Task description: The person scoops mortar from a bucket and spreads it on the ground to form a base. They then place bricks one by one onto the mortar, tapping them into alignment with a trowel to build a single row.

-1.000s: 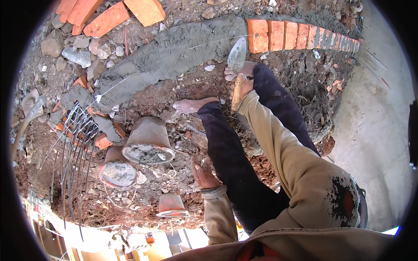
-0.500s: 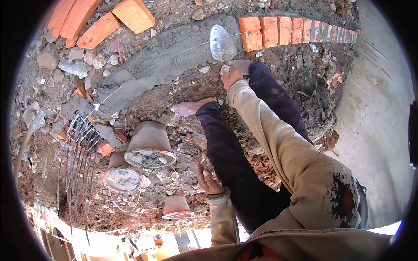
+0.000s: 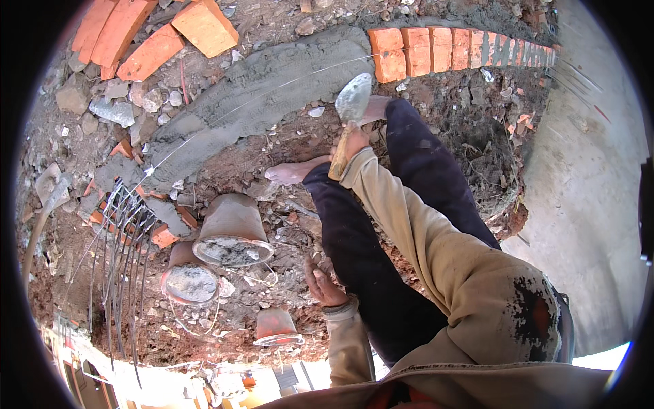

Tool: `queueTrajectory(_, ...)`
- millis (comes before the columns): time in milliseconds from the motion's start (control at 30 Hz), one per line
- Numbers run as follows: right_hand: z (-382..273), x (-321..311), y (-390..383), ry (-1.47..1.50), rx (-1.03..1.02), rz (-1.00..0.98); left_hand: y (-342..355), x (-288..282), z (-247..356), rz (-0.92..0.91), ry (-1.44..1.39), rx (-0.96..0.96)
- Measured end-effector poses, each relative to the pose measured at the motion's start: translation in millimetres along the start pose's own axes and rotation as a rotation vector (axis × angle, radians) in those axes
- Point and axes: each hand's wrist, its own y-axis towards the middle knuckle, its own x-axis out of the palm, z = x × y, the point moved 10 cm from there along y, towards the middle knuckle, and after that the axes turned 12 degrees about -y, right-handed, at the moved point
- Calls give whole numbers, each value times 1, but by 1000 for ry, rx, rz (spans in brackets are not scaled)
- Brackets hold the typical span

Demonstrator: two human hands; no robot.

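Grey mortar [image 3: 272, 73] fills the frame's upper centre; we seem to be spreading it, right hand [image 3: 353, 141] clamped round the trowel [image 3: 353, 99], left hand's [image 3: 326, 288] fingers loosely parted, empty. Levelling calls for a flat blade.

1. Bright daylight; the lower-left edge glares, washed out to white.
2. The steel trowel blade [image 3: 353, 97] shines pale.
3. Dark trousers [image 3: 371, 273] lose detail.
4. Black fisheye border; the brick row [image 3: 439, 51] looks squeezed rightward; bluish fringe lower right.
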Motion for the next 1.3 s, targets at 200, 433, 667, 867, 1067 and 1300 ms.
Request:
queueTrajectory(200,7,24,-2,49,-52,-75,2,-5,1,19,-28,-35)
queueTrajectory(433,28,72,-29,-396,-92,2,5,-7,-4,42,-54,-45)
queueTrajectory(667,-38,13,-36,-907,-442,378,6,-17,-11,65,-122,-78)
queueTrajectory(867,-75,22,13,-279,-145,-55,6,-7,-8,18,-119,-64)
queueTrajectory(1067,-19,62,7,-560,-24,-147,5,-16,-15,46,-145,-70)
queueTrajectory(1300,73,167,-28,-793,-141,-197,1,-22,-19,60,-265,-40)
